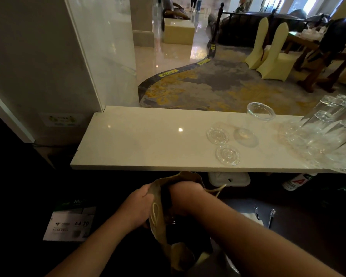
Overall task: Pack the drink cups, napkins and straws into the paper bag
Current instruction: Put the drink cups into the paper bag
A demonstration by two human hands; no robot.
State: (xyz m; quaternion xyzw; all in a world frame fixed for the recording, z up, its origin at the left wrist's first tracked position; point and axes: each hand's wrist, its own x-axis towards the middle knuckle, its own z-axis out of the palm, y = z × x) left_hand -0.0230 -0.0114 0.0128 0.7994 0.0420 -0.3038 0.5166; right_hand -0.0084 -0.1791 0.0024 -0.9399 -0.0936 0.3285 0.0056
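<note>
A brown paper bag (158, 212) stands open on the dark lower counter in front of me. My left hand (137, 208) grips the bag's left wall near its handle. My right hand (180, 198) reaches down into the bag's mouth; its fingers are hidden inside, so I cannot see what they hold. On the white ledge (138, 140) above stands one clear plastic cup (254, 122), with two clear lids (217, 135) (227, 154) lying flat beside it. White napkins (252, 216) and two wrapped straws (271, 216) lie on the dark counter at my right.
A cluster of stacked clear cups (332, 132) fills the ledge's right end. A pack of A4 paper (70, 222) sits on the lower left. A white container (229, 178) and a bottle (297, 180) rest under the ledge. Beyond a glass pane are carpet and covered chairs (272, 54).
</note>
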